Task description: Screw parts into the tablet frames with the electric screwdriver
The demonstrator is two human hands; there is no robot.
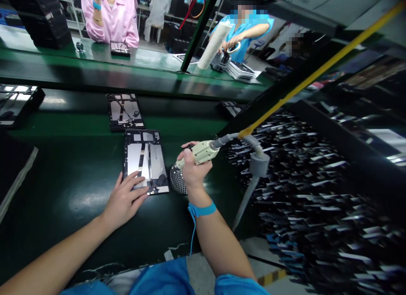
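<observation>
The opened tablet unit (160, 159) lay open side up on the green workbench (79, 172), its 7 o'clock corner under the slightly spread, flat fingers of the left hand (122, 204), a placement judged to steady it. At the unit's 3 o'clock, the right hand (195, 174) had its fingers wrapped round the cream corded hand tool (205, 152), presumably for firm control, with the perforated metal disc (176, 181) just beside the unit; a second tablet unit (129, 111) lay at 11 o'clock.
</observation>
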